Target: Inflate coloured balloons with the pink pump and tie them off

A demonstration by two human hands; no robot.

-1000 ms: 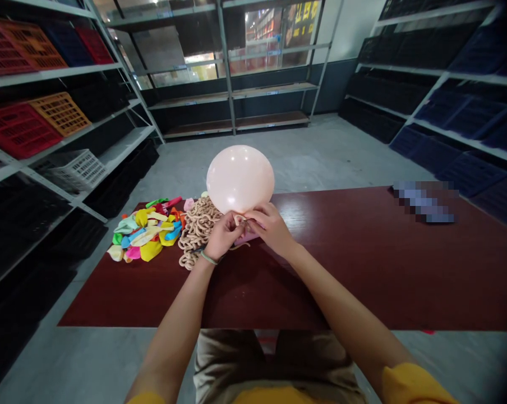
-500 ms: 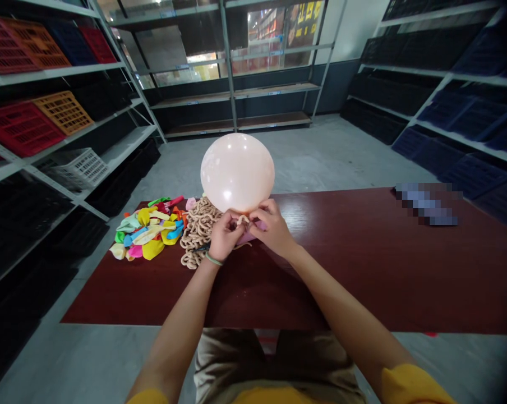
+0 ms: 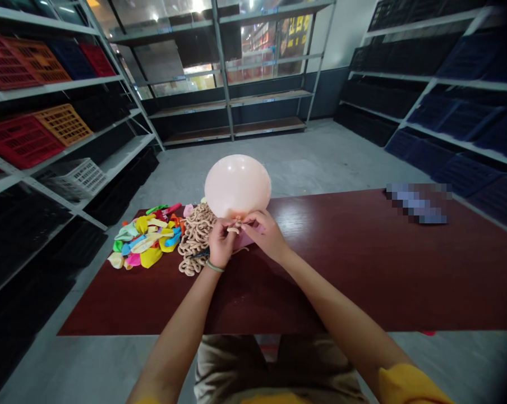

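At dark-red table (image 3: 363, 269), pale balloon (image 3: 238, 184); shelves (image 3: 253, 101) beyond

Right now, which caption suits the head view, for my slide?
Both hands hold an inflated pale balloon at its neck at a dark red table, beside beige cord-like coils and limp colourful balloons.

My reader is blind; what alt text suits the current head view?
A person's left hand and right hand pinch the base of an inflated pale pink balloon over a reddish table; beige cord and limp colorful balloons lie at left.
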